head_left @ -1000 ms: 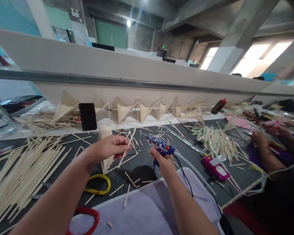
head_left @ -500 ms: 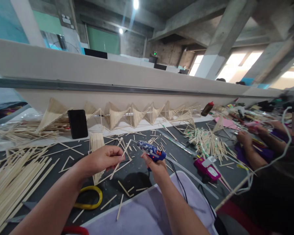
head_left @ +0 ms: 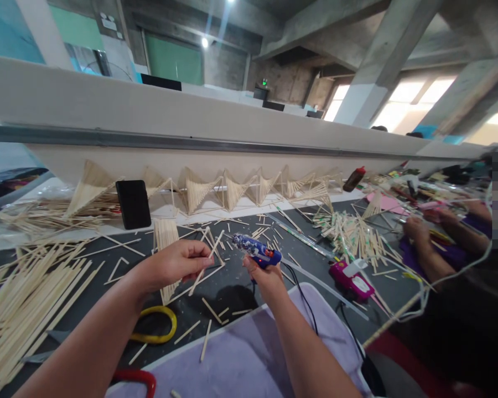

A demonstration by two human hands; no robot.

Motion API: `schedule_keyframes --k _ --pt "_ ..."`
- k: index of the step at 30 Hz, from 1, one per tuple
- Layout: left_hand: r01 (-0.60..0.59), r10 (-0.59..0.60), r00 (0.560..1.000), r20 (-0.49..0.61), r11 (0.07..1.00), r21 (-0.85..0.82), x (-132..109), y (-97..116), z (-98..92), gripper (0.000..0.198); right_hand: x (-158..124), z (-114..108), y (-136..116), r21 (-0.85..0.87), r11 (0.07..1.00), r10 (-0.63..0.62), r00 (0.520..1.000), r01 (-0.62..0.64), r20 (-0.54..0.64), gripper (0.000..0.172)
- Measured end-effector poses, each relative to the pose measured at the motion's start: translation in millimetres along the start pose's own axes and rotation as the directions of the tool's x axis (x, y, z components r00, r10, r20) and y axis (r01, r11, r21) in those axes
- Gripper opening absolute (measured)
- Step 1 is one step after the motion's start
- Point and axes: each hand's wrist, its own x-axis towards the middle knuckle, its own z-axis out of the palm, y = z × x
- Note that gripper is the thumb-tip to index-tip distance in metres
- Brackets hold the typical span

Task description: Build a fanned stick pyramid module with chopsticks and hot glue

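Head view: left hand (head_left: 172, 265) pinching a thin bamboo stick (head_left: 218, 241) over the surface's (head_left: 236, 287) middle, toward its near edge; right hand (head_left: 266, 277) gripping the blue glue gun (head_left: 257, 251) just beside. Probably best: steady stick, nozzle near its tip, left hand clear of the hot end.

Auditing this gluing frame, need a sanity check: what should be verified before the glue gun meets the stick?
1. Left hand pinches the stick: ok.
2. Right hand grips the glue gun, nozzle aimed toward the stick: ok.
3. Nozzle touching the stick: not ok, a gap shows.
4. Glue ready at the nozzle: cannot tell.
5. Cord unsnagged: ok, it trails loosely over the purple cloth.
6. Co-worker's hand clear of the work: ok, well off to the right.
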Motion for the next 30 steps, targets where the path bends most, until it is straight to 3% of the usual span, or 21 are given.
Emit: schedule_keyframes --k 13,30 --pt "0.019 -0.019 1.0 -0.008 1.0 0.019 -0.2 1.3 -0.4 0.034 -4.5 -1.2 -19.6 -0.051 0.999 0.018 0.999 -0.017 0.028 0.029" --pt "-0.002 0.002 1.0 0.013 1.0 -0.025 -0.4 0.0 1.1 0.032 -3.0 1.4 -17.2 -0.054 0.998 0.023 1.0 -0.024 -0.014 0.027"
